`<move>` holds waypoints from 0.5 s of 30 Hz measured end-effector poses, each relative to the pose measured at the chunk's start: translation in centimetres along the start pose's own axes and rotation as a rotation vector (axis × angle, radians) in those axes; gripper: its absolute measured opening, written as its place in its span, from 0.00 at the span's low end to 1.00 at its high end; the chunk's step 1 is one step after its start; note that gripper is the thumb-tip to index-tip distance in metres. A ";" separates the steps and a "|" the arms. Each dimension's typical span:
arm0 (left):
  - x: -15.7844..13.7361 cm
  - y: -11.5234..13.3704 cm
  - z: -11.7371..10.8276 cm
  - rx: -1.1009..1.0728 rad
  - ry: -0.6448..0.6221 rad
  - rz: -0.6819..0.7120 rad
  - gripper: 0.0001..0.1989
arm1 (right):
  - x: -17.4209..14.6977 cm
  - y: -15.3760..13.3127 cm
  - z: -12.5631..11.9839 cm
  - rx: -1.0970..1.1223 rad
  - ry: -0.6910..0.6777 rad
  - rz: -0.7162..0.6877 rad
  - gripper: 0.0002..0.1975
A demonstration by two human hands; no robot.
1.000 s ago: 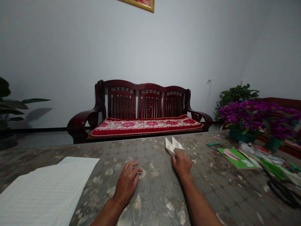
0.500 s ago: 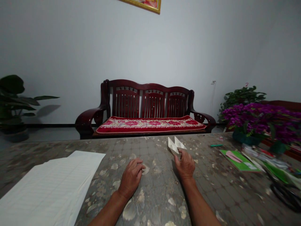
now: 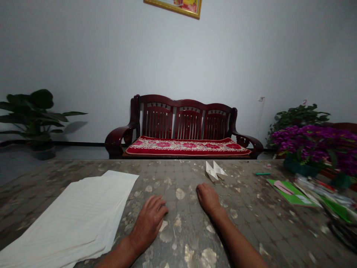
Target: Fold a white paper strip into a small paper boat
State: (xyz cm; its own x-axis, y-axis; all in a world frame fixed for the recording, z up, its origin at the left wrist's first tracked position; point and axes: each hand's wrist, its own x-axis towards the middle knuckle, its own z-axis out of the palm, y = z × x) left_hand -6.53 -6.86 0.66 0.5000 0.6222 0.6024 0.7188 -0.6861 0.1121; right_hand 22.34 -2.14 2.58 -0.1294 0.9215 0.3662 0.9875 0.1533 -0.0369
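A small folded paper piece (image 3: 212, 172), white with two pointed wings, stands on the patterned tabletop (image 3: 178, 175) near its far edge. Just in front of it rests my right hand (image 3: 208, 197), apart from the paper, its fingers curled in and nothing seen in them. My left hand (image 3: 149, 216) lies on the table with its fingers stretched out, holding nothing. To its left spreads a stack of white paper sheets (image 3: 80, 212) with faint lines.
At the right lie a green booklet (image 3: 292, 193) with a pink piece (image 3: 283, 187) on it, a green pen (image 3: 262, 174) and dark-handled scissors (image 3: 341, 232). Purple flowers (image 3: 312, 143) stand behind them. Beyond the table is a wooden bench (image 3: 184, 111) with a red cover.
My right hand has let go of the folded paper and drawn back toward me and left, its fingers curling. My left hand has come slightly nearer. The view has turned a little left.
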 end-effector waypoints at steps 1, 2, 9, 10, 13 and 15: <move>-0.9 -0.7 -0.6 0.055 0.011 -0.017 0.17 | 0.1 -0.9 0.1 -0.008 -0.010 0.020 0.11; -1.8 -1.4 -1.2 0.107 0.018 -0.041 0.19 | 0.1 -2.0 0.3 -0.012 -0.022 0.032 0.11; -7.2 -6.5 -7.8 0.267 0.015 -0.442 0.21 | 0.2 -11.4 1.5 0.066 -0.095 -0.072 0.14; -7.5 -7.4 -9.2 0.255 -0.007 -0.514 0.21 | 0.2 -12.8 1.7 0.087 -0.102 -0.100 0.14; -8.1 -10.1 -13.0 0.158 -0.116 -0.695 0.18 | 0.2 -16.5 2.1 0.173 -0.105 -0.167 0.15; -8.3 -11.9 -14.8 0.190 -0.175 -0.828 0.19 | 0.2 -18.4 2.5 0.263 -0.084 -0.189 0.16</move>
State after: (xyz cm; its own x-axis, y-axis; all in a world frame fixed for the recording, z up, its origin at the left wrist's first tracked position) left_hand -26.34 -9.45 5.98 -0.1636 0.9534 0.2534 0.9451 0.0778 0.3173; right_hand 3.88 -3.95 1.03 -0.3261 0.8926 0.3115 0.8895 0.4013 -0.2187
